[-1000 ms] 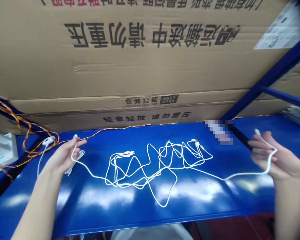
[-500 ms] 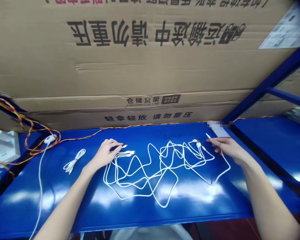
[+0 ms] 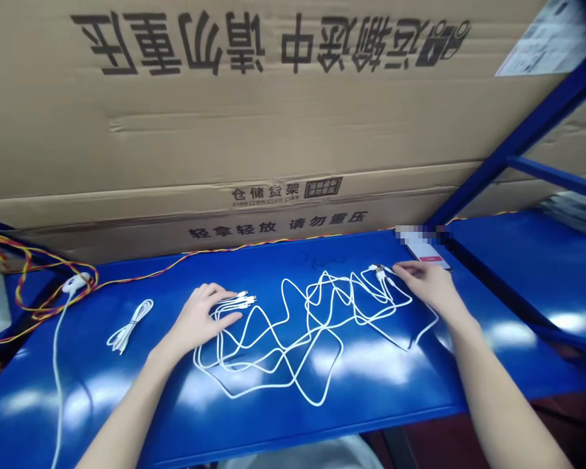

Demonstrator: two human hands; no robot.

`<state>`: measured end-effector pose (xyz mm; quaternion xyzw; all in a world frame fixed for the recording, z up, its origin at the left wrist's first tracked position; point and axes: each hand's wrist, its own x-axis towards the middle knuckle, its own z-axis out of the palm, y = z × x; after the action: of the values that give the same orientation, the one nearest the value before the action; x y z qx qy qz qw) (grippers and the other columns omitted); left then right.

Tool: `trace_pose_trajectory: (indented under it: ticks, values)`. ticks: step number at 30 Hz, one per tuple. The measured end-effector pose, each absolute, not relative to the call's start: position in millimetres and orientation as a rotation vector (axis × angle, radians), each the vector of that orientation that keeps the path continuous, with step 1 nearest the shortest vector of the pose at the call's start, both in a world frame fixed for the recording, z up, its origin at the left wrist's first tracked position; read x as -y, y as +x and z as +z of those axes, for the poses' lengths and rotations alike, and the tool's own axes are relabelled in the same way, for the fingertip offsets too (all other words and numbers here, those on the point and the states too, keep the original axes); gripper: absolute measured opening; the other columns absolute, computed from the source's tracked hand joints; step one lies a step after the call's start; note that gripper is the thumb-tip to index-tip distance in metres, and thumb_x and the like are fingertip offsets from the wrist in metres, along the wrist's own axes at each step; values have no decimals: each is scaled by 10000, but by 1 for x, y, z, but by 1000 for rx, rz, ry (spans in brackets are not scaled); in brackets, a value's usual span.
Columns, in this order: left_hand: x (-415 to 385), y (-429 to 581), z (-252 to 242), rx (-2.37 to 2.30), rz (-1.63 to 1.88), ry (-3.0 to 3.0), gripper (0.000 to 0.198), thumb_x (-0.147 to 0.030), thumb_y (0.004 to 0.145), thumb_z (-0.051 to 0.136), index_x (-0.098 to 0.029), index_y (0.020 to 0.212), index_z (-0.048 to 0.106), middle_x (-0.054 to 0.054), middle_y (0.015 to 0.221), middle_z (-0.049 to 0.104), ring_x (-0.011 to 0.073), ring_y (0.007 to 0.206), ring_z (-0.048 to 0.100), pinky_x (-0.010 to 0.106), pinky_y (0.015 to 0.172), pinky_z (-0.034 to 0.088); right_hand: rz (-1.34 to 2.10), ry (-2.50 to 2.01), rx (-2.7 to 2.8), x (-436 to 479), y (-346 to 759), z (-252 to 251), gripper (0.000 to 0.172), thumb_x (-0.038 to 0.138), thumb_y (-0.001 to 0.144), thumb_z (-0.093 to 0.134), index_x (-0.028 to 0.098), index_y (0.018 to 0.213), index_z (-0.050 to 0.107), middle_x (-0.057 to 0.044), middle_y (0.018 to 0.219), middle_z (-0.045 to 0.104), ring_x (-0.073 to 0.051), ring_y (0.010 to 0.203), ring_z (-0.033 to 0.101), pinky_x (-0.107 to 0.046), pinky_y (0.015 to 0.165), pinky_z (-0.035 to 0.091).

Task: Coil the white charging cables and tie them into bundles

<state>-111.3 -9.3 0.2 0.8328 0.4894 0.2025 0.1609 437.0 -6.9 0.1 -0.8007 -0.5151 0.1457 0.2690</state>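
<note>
My left hand [image 3: 200, 319] lies flat on the blue shelf, its fingertips at the white multi-head connectors [image 3: 241, 301] of a long tangled white charging cable [image 3: 342, 348]. My right hand [image 3: 424, 286] rests farther right, its fingers just beside a second cluster of connector ends [image 3: 378, 270]. Neither hand visibly grips anything. The cable's loops spread across the shelf between my hands and run under my right wrist area.
A small coiled white cable [image 3: 129, 324] lies left of my left hand. A twisted red-and-yellow wire [image 3: 137, 277] leads to a white inline switch [image 3: 75, 282]. A phone [image 3: 422, 251] lies beyond my right hand. Large cardboard cartons [image 3: 224, 130] stand behind; blue shelf uprights [image 3: 527, 143] stand right.
My hands have come down from raised, wide apart, holding cable ends to resting on the shelf near the connectors. The cable ends are no longer lifted, and the view has shifted.
</note>
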Motion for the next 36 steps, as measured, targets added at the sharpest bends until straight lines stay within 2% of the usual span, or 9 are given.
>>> trace_pose_trajectory:
  ticks: [6, 11, 13, 17, 21, 24, 27, 31, 36]
  values:
    - [9, -108, -5, -1410, 622, 2370, 299, -517, 953, 649, -282, 1094, 768, 63, 1064, 734, 266, 983, 633, 422, 921, 432, 694, -1933, 1419, 18, 425, 8, 388, 489, 905, 654, 209, 1159, 742, -84, 794, 767, -282, 731, 727, -373, 645, 560]
    - [10, -104, -7, -1411, 622, 2392, 274, -482, 980, 616, -270, 1071, 764, 62, 1056, 741, 252, 967, 637, 409, 923, 426, 573, -1861, 1372, 21, 436, 8, 404, 483, 875, 667, 204, 1157, 746, -134, 1055, 757, -239, 727, 706, -347, 588, 556]
    - [11, -103, -7, -1410, 628, 2404, 275, -475, 985, 609, -266, 1077, 762, 61, 1062, 741, 250, 970, 639, 401, 916, 434, 483, -1908, 1384, 21, 441, 5, 421, 503, 845, 689, 200, 1128, 763, -133, 1090, 750, -236, 740, 695, -355, 613, 551]
    - [12, -100, -7, -1434, 639, 2427, 286, -462, 992, 598, -256, 1117, 753, 61, 1099, 735, 246, 992, 640, 389, 906, 452, 495, -1949, 1514, 22, 445, 1, 488, 578, 766, 735, 183, 1049, 784, -87, 873, 761, -220, 661, 658, -380, 684, 539]
    - [14, -97, -7, -1439, 678, 2455, 284, -447, 1006, 582, -258, 1112, 766, 57, 1078, 733, 230, 969, 638, 375, 890, 468, 617, -1935, 1637, 27, 441, 5, 539, 668, 774, 713, 167, 959, 789, -74, 727, 728, -218, 622, 629, -342, 610, 490]
    - [14, -96, -8, -1441, 696, 2460, 283, -440, 1011, 579, -260, 1114, 772, 55, 1063, 735, 223, 954, 640, 368, 878, 480, 571, -1955, 1625, 32, 437, 11, 552, 728, 826, 651, 187, 822, 760, -50, 644, 676, -199, 595, 589, -314, 564, 433]
    - [13, -96, -9, -1448, 690, 2461, 279, -436, 1009, 584, -262, 1115, 773, 53, 1066, 738, 224, 956, 644, 365, 877, 486, 621, -1956, 1680, 34, 433, 14, 560, 749, 824, 650, 200, 755, 734, -21, 618, 635, -171, 572, 538, -293, 536, 382]
    - [13, -96, -10, -1448, 701, 2468, 276, -435, 1004, 590, -262, 1112, 776, 47, 1061, 739, 219, 953, 652, 361, 883, 490, 799, -1942, 1772, 35, 432, 14, 534, 724, 787, 704, 193, 753, 754, -9, 608, 617, -160, 573, 519, -281, 531, 379]
    - [12, -97, -12, -1458, 687, 2461, 283, -442, 1008, 585, -264, 1117, 776, 49, 1070, 736, 217, 960, 648, 366, 895, 491, 727, -1889, 1625, 34, 436, 18, 521, 691, 811, 713, 181, 853, 804, -61, 752, 727, -196, 653, 593, -299, 577, 431]
